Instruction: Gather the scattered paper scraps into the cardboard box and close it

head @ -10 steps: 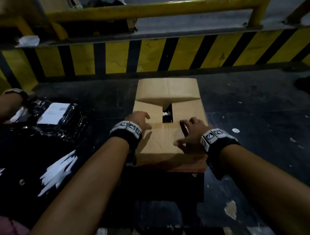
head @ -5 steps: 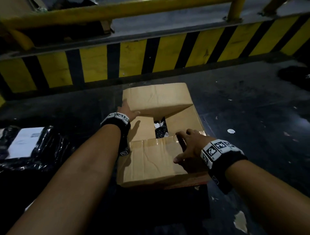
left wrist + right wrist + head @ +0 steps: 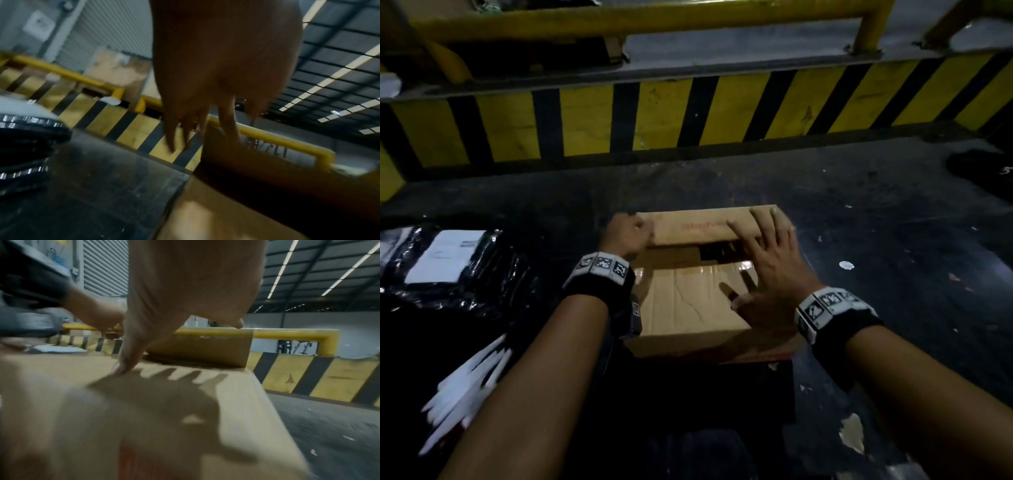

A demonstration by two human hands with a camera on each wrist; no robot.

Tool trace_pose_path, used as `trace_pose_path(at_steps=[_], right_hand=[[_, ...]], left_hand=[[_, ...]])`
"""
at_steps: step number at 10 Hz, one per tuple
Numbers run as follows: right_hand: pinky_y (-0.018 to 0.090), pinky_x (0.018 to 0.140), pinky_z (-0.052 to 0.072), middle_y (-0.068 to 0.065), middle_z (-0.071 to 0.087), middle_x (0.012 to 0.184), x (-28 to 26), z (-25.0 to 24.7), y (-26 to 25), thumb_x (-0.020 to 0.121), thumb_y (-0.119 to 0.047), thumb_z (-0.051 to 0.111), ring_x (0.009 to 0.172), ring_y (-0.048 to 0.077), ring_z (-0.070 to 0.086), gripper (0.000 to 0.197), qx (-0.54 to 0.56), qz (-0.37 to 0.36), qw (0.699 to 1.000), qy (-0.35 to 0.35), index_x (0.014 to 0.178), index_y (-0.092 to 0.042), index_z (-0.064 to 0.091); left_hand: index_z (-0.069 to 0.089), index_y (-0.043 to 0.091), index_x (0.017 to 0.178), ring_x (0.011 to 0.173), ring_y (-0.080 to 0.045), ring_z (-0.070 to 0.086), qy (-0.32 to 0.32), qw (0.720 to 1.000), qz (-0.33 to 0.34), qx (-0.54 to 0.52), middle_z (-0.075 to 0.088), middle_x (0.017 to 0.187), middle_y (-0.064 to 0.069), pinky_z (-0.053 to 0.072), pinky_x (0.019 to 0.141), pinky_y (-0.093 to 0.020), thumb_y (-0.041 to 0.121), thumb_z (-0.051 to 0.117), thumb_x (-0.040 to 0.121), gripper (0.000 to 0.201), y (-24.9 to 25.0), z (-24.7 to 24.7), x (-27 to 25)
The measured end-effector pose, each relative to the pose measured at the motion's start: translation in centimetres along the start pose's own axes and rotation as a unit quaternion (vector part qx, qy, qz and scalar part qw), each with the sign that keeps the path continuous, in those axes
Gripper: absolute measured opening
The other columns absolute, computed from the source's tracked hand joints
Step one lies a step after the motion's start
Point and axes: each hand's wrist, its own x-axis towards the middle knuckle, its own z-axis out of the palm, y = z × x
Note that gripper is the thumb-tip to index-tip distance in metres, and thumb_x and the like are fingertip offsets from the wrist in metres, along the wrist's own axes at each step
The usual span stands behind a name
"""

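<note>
The cardboard box (image 3: 685,337) sits on the dark floor straight ahead. Its near flap (image 3: 685,301) lies flat. The far flap (image 3: 688,226) leans toward me, leaving a dark gap (image 3: 717,251) between the two. My left hand (image 3: 635,231) grips the far flap's left end, fingers outside and thumb inside in the left wrist view (image 3: 201,134). My right hand (image 3: 763,246) reaches over the box with fingers spread across the far flap. In the right wrist view its thumb (image 3: 123,365) touches the near flap (image 3: 144,402). The box's contents are hidden.
A black plastic bag with a white label (image 3: 448,260) lies to the left, with white paper strips (image 3: 465,387) nearer me. Small pale scraps (image 3: 846,265) dot the floor on the right. A yellow-and-black striped barrier (image 3: 688,113) with a yellow rail (image 3: 654,17) runs behind the box.
My left hand moved from the near flap to the far flap's left end. My right hand lifted off the near flap and reached forward, fingers spread. The gap between flaps has narrowed.
</note>
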Motion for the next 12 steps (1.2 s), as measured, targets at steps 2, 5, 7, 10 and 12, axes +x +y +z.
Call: trace_pose_path(at_steps=[2,5,7,10,12], right_hand=[[0.072,0.113,0.010,-0.002,-0.017,0.164,1.0,2.2,2.1,0.056,-0.093,0.050,0.146,0.045,-0.020,0.117,0.023,0.158,0.966,-0.201,0.148,-0.050,-0.009],[0.070,0.114,0.007,-0.004,-0.015,0.164,1.6,1.4,4.2,0.062,-0.091,0.048,0.147,0.044,-0.015,0.112,-0.005,0.163,0.955,-0.247,0.150,-0.049,-0.006],[0.071,0.113,0.003,-0.001,-0.021,0.163,0.8,1.8,3.4,0.068,-0.089,0.043,0.147,0.045,-0.016,0.105,-0.038,0.163,0.964,-0.209,0.148,-0.049,-0.011],[0.069,0.114,0.003,0.003,-0.007,0.165,-0.3,1.6,2.8,0.080,-0.082,0.034,0.147,0.047,-0.009,0.089,-0.031,0.153,0.964,-0.217,0.152,-0.042,-0.001],[0.051,0.112,0.027,-0.002,0.049,0.142,-4.2,-1.8,2.5,0.088,-0.053,0.052,0.132,0.024,0.047,0.054,-0.010,-0.038,0.975,-0.218,0.139,-0.040,0.041]], left_hand=[[0.035,0.022,0.145,0.122,-0.045,0.053,-0.140,0.978,-0.023,0.151,0.029,0.151,-0.023,0.051,0.095,-0.047,0.057,0.076,0.077,0.086,-0.6,3.8,-4.1],[0.042,0.023,0.138,0.125,-0.049,0.051,-0.128,0.978,-0.012,0.166,0.020,0.158,-0.028,0.050,0.100,-0.052,0.058,0.074,0.078,0.076,0.9,5.0,-4.8],[0.042,0.026,0.132,0.121,-0.050,0.054,-0.137,0.978,-0.029,0.153,0.012,0.159,-0.028,0.053,0.096,-0.053,0.052,0.075,0.080,0.067,1.1,5.4,-4.5],[0.042,0.040,0.145,0.133,-0.029,0.050,-0.090,0.996,0.012,-0.007,0.035,0.155,-0.002,0.045,0.109,-0.048,0.060,0.076,0.071,0.084,-2.1,4.7,-6.5],[0.043,0.031,0.147,0.113,-0.028,0.065,-0.003,0.969,-0.094,-0.227,0.058,0.141,-0.011,0.048,0.105,-0.050,0.069,0.058,0.084,0.075,-10.8,4.9,-14.7]])
